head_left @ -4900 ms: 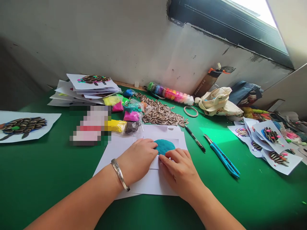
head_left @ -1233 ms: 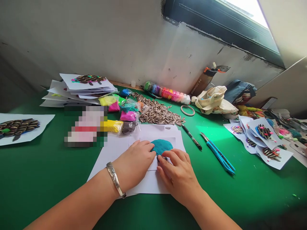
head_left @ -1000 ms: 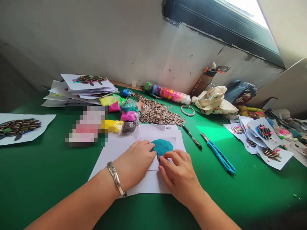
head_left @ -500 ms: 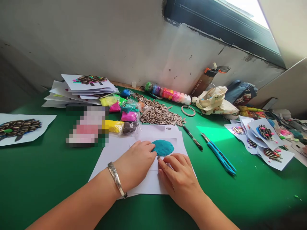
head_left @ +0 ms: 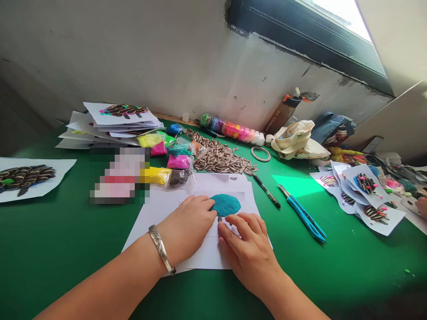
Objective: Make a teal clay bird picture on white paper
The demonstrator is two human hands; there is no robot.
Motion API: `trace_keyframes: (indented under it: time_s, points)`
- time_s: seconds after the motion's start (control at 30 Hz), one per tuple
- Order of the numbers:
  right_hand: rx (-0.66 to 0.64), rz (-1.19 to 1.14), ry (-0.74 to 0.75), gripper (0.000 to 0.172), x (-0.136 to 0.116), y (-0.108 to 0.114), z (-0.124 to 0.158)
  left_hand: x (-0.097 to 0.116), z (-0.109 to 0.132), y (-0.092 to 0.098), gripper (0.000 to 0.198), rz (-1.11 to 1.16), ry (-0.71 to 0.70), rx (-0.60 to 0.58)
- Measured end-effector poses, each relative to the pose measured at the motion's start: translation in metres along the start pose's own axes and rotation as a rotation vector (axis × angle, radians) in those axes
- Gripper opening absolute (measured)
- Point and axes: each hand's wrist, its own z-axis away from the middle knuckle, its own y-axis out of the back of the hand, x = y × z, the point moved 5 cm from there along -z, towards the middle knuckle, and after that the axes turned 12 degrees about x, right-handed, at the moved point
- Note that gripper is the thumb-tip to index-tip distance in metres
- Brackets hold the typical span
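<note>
A flattened oval of blue modelling clay (head_left: 227,206) lies on white paper (head_left: 196,253). My left hand (head_left: 187,224), wearing a silver bracelet, rests on the paper with its fingertips against the clay's left edge. Below the clay, a dark sunflower seed (head_left: 219,219) points down from its lower rim. The thumb and index finger of my right hand (head_left: 248,244) are closed at that seed's lower end. Another dark seed shows partly beneath the clay, beside the right fingers. The tip of my right thumb is mostly hidden.
Behind the paper lie a pile of sunflower seeds (head_left: 223,155) and bagged clay (head_left: 156,175). A pen (head_left: 267,191) and a blue utility knife (head_left: 305,218) lie to the right. Seed pictures (head_left: 375,204) stand near another person's hand (head_left: 422,206); a picture stack (head_left: 113,126) is at back left.
My right fingertips have drawn slightly down from the clay, showing more of the seed. My left hand stays in place. Part of another person's hand now shows at the far right.
</note>
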Motion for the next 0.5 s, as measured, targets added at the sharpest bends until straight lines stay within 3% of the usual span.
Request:
trace_keyframes:
  time_s: [0.23,0.5]
  points:
    - [0.088,0.023,-0.080,0.025,0.012,0.013,0.008,0.001,0.000,0.002,0.018,-0.006,0.005,-0.015]
    - [0.006,0.011,-0.114,0.019,0.013,0.008,0.008,0.000,-0.001,0.001,0.018,-0.003,0.018,-0.020]
